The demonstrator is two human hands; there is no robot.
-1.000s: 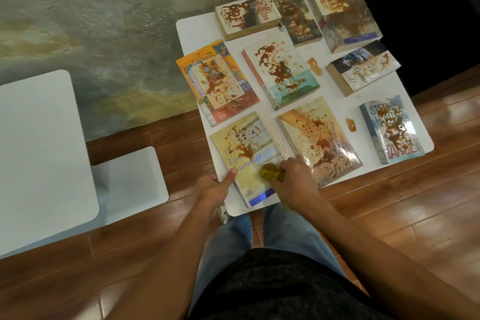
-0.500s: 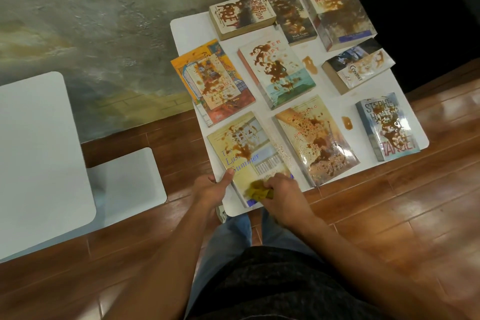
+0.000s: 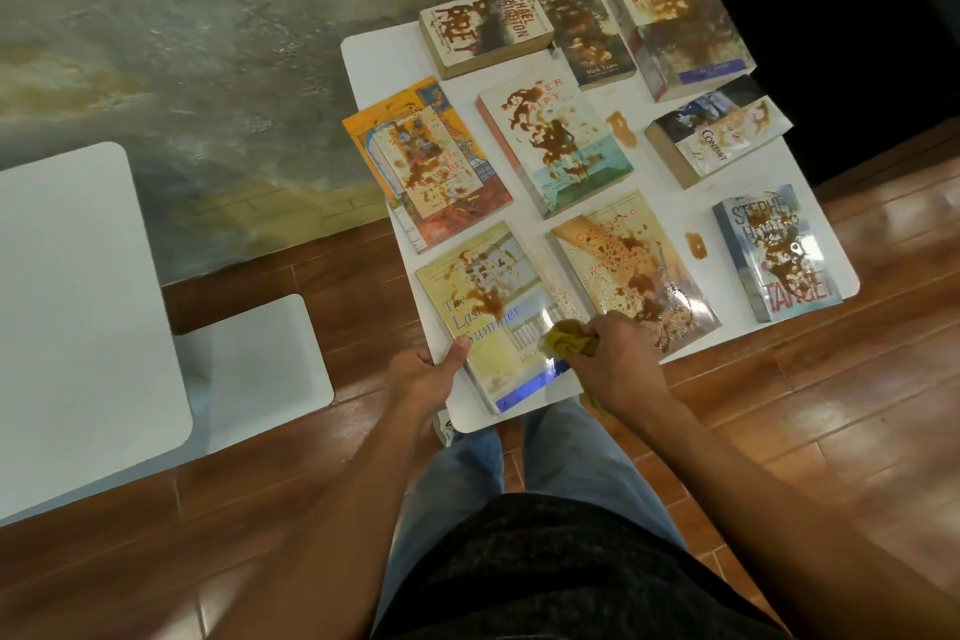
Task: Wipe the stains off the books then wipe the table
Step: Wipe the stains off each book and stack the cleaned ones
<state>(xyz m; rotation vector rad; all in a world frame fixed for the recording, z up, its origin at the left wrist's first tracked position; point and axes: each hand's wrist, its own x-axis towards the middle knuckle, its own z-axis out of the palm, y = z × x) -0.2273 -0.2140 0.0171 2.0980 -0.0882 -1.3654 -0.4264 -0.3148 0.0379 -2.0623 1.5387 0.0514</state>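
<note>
Several books with brown stains lie flat on a small white table [image 3: 374, 68]. Nearest me is a pale yellow book, "The Last Summer" [image 3: 488, 322], stained brown on its upper half. My left hand [image 3: 426, 374] grips its near left edge, thumb on the cover. My right hand [image 3: 618, 364] holds a bunched yellow cloth [image 3: 566, 343] against the book's lower right cover. Just right of it lies another stained yellow book [image 3: 628, 265]. Brown stain spots [image 3: 696, 244] also mark the bare tabletop between the books.
A second white table [image 3: 78, 317] and a white seat [image 3: 260, 359] stand to the left on the wooden floor. A grey wall runs behind the tables. My legs are at the table's near edge. A dark area lies to the far right.
My right hand has moved the cloth from the book's near edge up and to the right over its lower cover. My left hand has kept its hold on the book.
</note>
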